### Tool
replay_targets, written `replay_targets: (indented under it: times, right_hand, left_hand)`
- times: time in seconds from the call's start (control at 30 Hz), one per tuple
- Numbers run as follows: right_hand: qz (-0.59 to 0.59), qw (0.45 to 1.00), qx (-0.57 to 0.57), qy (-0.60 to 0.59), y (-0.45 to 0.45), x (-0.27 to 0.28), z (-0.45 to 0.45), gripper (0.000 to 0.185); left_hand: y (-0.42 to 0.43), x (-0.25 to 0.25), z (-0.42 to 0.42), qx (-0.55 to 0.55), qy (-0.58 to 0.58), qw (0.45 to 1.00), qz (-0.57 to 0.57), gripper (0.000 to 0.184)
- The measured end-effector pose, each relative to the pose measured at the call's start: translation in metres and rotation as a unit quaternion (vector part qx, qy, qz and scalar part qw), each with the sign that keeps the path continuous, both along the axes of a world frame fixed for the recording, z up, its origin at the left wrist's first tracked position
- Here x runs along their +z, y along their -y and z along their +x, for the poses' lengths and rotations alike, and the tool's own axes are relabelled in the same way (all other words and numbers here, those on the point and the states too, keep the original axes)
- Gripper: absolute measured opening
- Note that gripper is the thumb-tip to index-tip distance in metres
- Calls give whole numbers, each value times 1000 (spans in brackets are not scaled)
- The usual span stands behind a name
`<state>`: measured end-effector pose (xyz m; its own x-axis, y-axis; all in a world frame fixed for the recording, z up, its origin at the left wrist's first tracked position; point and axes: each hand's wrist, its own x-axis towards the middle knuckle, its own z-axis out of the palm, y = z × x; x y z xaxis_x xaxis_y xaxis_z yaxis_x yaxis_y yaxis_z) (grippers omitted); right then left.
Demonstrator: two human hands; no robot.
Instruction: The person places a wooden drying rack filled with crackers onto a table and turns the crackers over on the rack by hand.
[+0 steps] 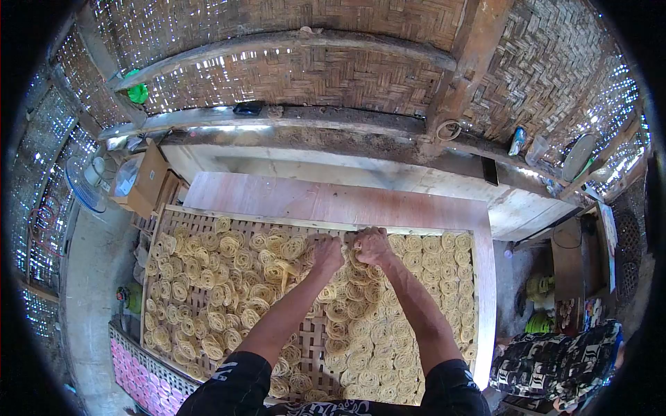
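Observation:
Coiled yellow noodle nests [222, 291] cover a large woven bamboo tray [311, 347]. On the right they lie flat in close rows; on the left they are looser and overlap. My left hand [328, 252] is closed near the tray's far edge, and what its fingers hold is hidden. Beside it, just to the right, my right hand [372, 246] is closed over a noodle nest [356, 261], whose strands show under the fingers. A folded yellow strip of noodles [285, 269] stands up from the nests left of my left forearm.
Beneath the tray lies a pale wooden board [312, 201]. A cardboard box [142, 182] and a fan [87, 182] are at the left. Below left is a rack of pink pieces [142, 371]. At lower right, another person in a patterned shirt [555, 364] is close by.

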<state>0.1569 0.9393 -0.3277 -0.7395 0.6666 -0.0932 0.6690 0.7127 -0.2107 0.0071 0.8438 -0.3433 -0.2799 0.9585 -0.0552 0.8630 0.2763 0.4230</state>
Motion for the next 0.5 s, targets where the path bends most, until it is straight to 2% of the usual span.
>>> replay_targets:
  times: [0.1,0.2,0.3,0.33,0.4,0.5]
  right_hand:
    - [-16,999,23,23,-9,3,-2,35]
    - [-45,994,103,-14,-17,-5,7,23]
    - [-126,979,108,-118,-16,28,21,12]
    - [-164,965,109,-174,-14,31,27,11]
    - [-167,961,72,-207,0,35,33,13]
    - [-160,943,31,-289,16,42,36,13]
  left_hand:
    - [-3,6,-9,-43,93,994,-30,26]
    - [3,42,-11,-44,171,984,-11,27]
    - [5,57,-41,-3,300,953,-38,34]
    - [11,60,-44,9,262,965,8,37]
    - [23,64,-46,32,185,977,102,42]
    - [45,53,-36,-27,-70,978,196,55]
